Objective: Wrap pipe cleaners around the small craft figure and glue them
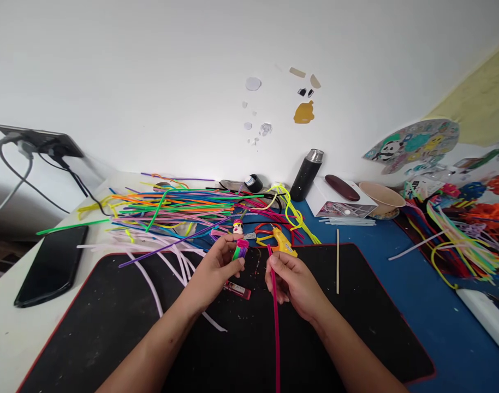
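In my left hand is a small bundle of coiled pipe cleaners in green, purple and magenta, gripped between thumb and fingers. My right hand pinches a magenta pipe cleaner near its upper end, and its long tail hangs down toward me. A gap separates the two hands. Just behind my left hand stands a small figure with a white face. A yellow glue gun lies behind my right hand. Below the left fingers rests a red box-like item, partly covered by the hand.
A black mat with a red edge lies beneath my hands. Many coloured pipe cleaners spread along the back. A phone lies at left, a thermos leans at the wall, and a wooden stick lies right of my hands.
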The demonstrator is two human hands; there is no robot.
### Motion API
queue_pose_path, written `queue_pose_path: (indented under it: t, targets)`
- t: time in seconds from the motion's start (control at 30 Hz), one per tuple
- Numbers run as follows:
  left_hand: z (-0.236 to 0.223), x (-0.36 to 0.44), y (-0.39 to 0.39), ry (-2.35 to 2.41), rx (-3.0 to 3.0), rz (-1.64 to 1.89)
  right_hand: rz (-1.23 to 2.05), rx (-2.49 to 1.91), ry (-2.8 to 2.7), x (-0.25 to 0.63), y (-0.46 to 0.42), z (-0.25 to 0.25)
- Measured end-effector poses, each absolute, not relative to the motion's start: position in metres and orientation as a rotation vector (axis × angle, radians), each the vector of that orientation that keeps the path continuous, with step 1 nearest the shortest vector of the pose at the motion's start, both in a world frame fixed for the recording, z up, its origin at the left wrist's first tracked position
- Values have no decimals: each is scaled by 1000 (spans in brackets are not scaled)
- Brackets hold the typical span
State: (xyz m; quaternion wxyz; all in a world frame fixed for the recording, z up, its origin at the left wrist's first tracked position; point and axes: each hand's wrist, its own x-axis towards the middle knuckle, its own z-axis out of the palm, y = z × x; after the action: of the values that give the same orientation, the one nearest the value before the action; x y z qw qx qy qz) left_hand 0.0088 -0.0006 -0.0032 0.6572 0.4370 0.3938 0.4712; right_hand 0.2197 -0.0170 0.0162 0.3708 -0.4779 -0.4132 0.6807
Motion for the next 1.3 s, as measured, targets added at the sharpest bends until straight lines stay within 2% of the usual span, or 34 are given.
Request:
queue_pose_path:
  t: [0.53,1.3]
  targets:
    - [-8,7,-1,973,1069,1079,1672,-1234,-1177,221,-17,15]
    - [1,7,0,750,467,1086,1695,-1292,-1300,215,-28,3]
